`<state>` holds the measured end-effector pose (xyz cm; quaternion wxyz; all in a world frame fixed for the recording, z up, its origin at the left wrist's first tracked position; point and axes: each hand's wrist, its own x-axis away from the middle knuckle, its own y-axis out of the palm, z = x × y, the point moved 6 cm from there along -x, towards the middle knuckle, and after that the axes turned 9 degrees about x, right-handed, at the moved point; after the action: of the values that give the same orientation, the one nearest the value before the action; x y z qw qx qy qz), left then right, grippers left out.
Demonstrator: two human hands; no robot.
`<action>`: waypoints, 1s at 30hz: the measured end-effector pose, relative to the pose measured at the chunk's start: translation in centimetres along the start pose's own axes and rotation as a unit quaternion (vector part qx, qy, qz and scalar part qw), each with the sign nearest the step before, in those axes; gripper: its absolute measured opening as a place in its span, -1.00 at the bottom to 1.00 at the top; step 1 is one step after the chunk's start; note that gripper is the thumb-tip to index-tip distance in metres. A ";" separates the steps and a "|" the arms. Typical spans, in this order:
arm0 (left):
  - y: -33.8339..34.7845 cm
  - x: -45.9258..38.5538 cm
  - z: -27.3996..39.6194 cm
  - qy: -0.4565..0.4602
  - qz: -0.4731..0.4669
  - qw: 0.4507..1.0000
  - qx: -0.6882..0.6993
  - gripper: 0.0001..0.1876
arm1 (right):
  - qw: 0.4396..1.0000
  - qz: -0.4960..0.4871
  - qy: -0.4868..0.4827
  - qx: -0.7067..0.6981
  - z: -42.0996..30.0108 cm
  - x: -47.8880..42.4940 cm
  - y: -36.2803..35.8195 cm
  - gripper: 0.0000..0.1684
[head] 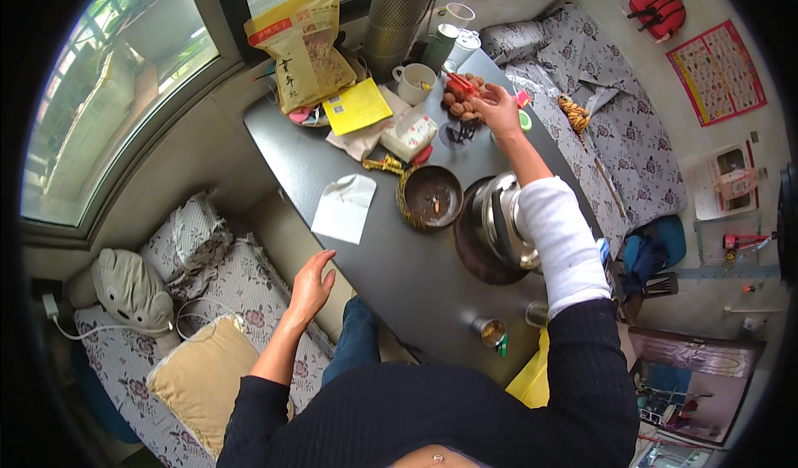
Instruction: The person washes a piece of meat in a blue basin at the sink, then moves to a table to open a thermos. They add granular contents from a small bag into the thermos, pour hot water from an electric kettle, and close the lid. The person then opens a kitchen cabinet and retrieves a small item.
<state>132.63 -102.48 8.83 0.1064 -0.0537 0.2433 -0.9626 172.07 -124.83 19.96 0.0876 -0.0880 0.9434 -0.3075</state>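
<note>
My right hand (pixel 500 111) reaches across the dark table (pixel 399 281) to a pile of walnuts (pixel 462 107) near its far end. Its fingertips are at a red object (pixel 460 84), perhaps a nutcracker, lying over the nuts. Whether they grip it cannot be made out. My left hand (pixel 312 286) hovers off the table's left edge, fingers apart and holding nothing. A creased white paper (pixel 345 208) lies just beyond it. Between my arms is a brown bowl (pixel 430 197) with a cigarette butt inside. Partly behind my right sleeve stands a shiny metal kettle (pixel 499 218).
A seed bag (pixel 305 56), yellow booklet (pixel 357 107), tissue pack (pixel 409 134) and white mug (pixel 416 83) crowd the far left. Cups and a green canister (pixel 440 47) stand behind the walnuts. A small tin (pixel 491 332) sits nearer me. Floral-covered seats (pixel 629 137) flank the table.
</note>
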 end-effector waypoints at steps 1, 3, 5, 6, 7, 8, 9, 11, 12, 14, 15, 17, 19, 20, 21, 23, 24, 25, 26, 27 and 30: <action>-0.4 -1.2 -0.2 -0.010 0.002 1.000 0.009 -0.61 | 0.999 0.031 -0.002 0.043 0.7 -2.4 0.4 -0.26; -0.8 -3.0 -0.4 -0.022 0.009 0.999 0.028 -0.64 | 0.990 0.065 0.000 0.122 1.1 -6.6 1.2 -0.04; -0.6 -4.0 -1.4 -0.045 0.012 0.998 0.044 -0.65 | 0.982 0.099 0.000 0.160 0.7 -10.6 2.4 0.02; -0.3 -4.2 -1.8 -0.046 0.017 0.997 0.053 -0.67 | 0.977 0.116 -0.019 0.178 0.0 -12.5 2.6 0.10; 0.0 -4.5 -2.1 -0.068 0.006 0.995 0.070 -0.66 | 0.971 0.134 -0.039 0.196 -0.5 -14.4 2.5 0.16; 0.3 -4.8 -2.5 -0.072 0.001 0.995 0.075 -0.66 | 0.966 0.151 -0.052 0.205 -1.1 -16.5 2.1 0.20; 0.6 -4.7 -3.0 -0.080 -0.002 0.994 0.079 -0.66 | 0.962 0.162 -0.064 0.211 -1.7 -18.3 2.4 0.24; 0.9 -4.5 -4.0 -0.106 -0.003 0.991 0.076 -0.66 | 0.950 0.158 -0.073 0.261 -4.0 -20.6 3.6 0.28; 1.0 -4.8 -4.1 -0.115 -0.005 0.990 0.076 -0.66 | 0.937 0.159 -0.091 0.296 -4.6 -21.7 4.2 0.29; 0.9 -5.4 -4.3 -0.130 -0.008 0.988 0.081 -0.67 | 0.935 0.143 -0.089 0.311 -4.5 -23.3 4.6 0.27; 0.9 -5.5 -4.2 -0.139 -0.011 0.987 0.083 -0.67 | 0.935 0.134 -0.086 0.318 -4.0 -23.9 4.7 0.26; 1.1 -6.6 -4.3 -0.132 -0.016 0.988 0.083 -0.67 | 0.944 0.106 -0.073 0.304 -2.7 -25.2 3.9 0.13; 0.9 -7.4 -3.8 -0.137 -0.023 0.987 0.081 -0.66 | 0.935 0.135 -0.098 0.312 -3.3 -25.2 2.9 0.03; 0.8 -7.6 -3.8 -0.142 -0.021 0.986 0.083 -0.66 | 0.934 0.155 -0.131 0.295 -3.7 -24.3 2.0 0.03; 0.8 -7.7 -3.8 -0.148 -0.014 0.985 0.090 -0.66 | 0.951 0.127 -0.129 0.251 -4.1 -23.5 1.4 -0.01; 0.7 -8.2 -3.5 -0.158 -0.016 0.983 0.090 -0.66 | 0.941 0.067 -0.164 0.287 -3.8 -20.7 0.1 -0.09; 0.8 -8.3 -3.4 -0.149 -0.014 0.985 0.091 -0.66 | 0.929 0.017 -0.164 0.332 -3.1 -18.5 -0.6 -0.14; 0.9 -8.5 -3.2 -0.140 -0.013 0.986 0.090 -0.65 | 0.912 -0.031 -0.160 0.376 -2.0 -15.8 -1.6 -0.19; 1.2 -8.7 -3.2 -0.136 -0.018 0.987 0.087 -0.65 | 0.931 -0.089 -0.088 0.343 0.0 -13.2 -2.1 -0.22; 1.4 -9.0 -3.0 -0.131 -0.027 0.987 0.087 -0.65 | 0.941 -0.143 -0.013 0.307 2.4 -10.5 -2.6 -0.25; 2.4 -9.8 -2.2 -0.108 -0.056 0.989 0.080 -0.64 | 0.927 -0.198 0.054 0.313 10.0 -5.1 -2.6 -0.22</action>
<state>142.29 -101.30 5.26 0.0820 -0.1623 0.1489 -0.9720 179.47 -131.49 14.11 -0.0033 -0.2245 0.7656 -0.6029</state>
